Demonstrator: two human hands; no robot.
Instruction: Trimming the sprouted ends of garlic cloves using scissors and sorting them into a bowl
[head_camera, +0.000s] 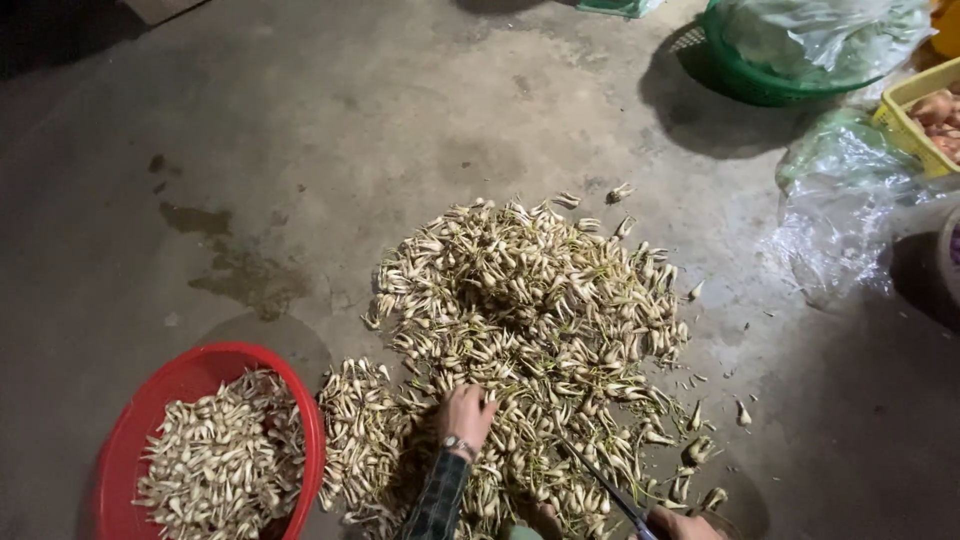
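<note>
Basically we rest our left hand (465, 415), fingers spread, on the bulb pile (530, 330); right hand (685, 525) grips scissors (610, 487). Bulbs look light, firm; pinch the stem end.

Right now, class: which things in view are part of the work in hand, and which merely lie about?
In use: left hand, right hand, scissors, pile of small white bulbs, red basin of bulbs.
Lying about: green basket, yellow crate, clear plastic bag.

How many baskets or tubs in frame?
3: red basket bottom left with trimmed bulbs, green basket top right, yellow crate at the right edge. More may sit out of frame.
</note>
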